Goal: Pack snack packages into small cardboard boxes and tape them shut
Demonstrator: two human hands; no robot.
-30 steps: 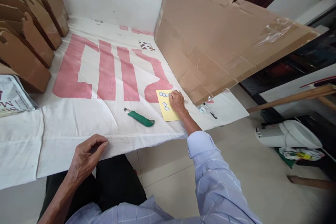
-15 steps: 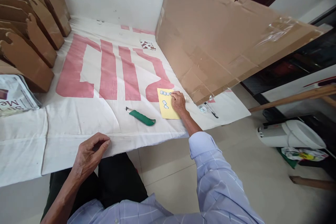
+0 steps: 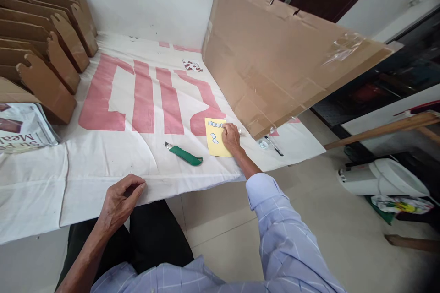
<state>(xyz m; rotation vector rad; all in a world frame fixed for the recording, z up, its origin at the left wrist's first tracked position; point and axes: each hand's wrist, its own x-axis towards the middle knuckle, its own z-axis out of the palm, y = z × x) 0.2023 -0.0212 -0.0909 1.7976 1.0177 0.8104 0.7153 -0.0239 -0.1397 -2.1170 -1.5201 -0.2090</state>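
A yellow sheet of paper (image 3: 220, 149) lies near the table's front edge, with a row of small pale-blue, dark-outlined pieces (image 3: 214, 124) along its top and two more lower down. My right hand (image 3: 232, 138) rests on the sheet's right side, fingers pinched at the last piece in the row. The fingers partly cover that piece. A green utility knife (image 3: 185, 154), its blade end pointing left, lies between my hands. My left hand (image 3: 121, 199) is at the cloth's front edge, thumb and fingertips together, with nothing visible in them.
A large cardboard panel (image 3: 275, 59) stands at the right. Cardboard holders (image 3: 51, 82) line the left, behind a printed packet (image 3: 25, 126). A pen (image 3: 274, 145) and a small clear round item (image 3: 263, 145) lie right of my hand. A patterned card (image 3: 192, 65) lies further back.
The view has shifted slightly. My right hand stays at the end of the row with its fingers pinched, and my left hand holds its place at the table edge.
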